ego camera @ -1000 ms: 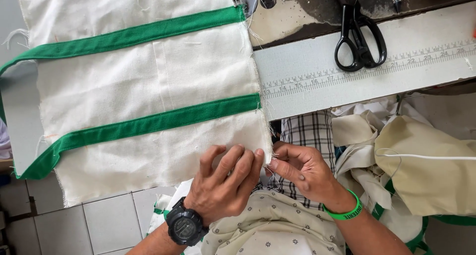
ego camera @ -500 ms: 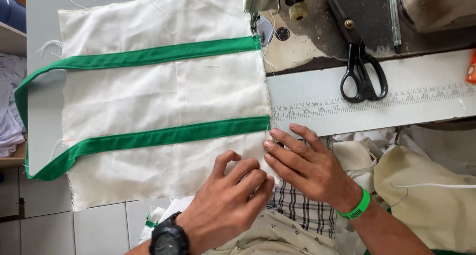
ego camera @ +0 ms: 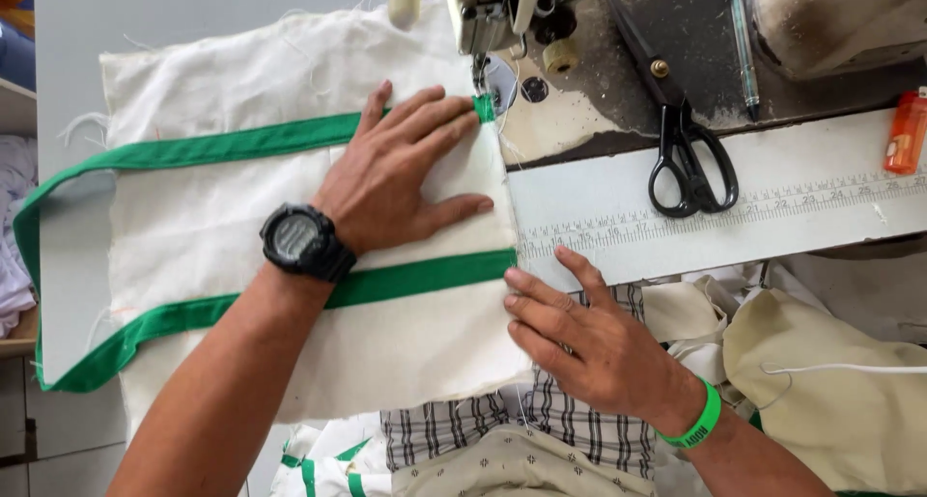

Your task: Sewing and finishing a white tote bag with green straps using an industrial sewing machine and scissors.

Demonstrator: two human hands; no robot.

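A grey sewing desk (ego camera: 193, 14) fills the head view, its worn dark patch carrying black scissors (ego camera: 681, 135), a pen (ego camera: 744, 38) and an orange lighter (ego camera: 906, 130), with a white ruled strip (ego camera: 772, 217) along the front edge and loose cream cloth (ego camera: 830, 381) heaped at the right. A cream fabric panel (ego camera: 241, 82) with two green bands (ego camera: 193, 154) lies flat on the desk, its right edge reaching the needle of the sewing machine (ego camera: 483, 14). The left hand (ego camera: 396, 173) lies open and flat on the panel, fingers spread, fingertips touching the upper green band right at the presser foot; it grips nothing. The right hand (ego camera: 589, 338) is also open, its fingertips pressed against the panel's right edge beside the lower green band (ego camera: 425, 275), pinching nothing. To do this step well, I judge the upper band should sit square under the foot, the cloth kept smooth by even, light pressure from both palms, the edge held parallel to the ruled strip, and fingertips kept clear of the needle.
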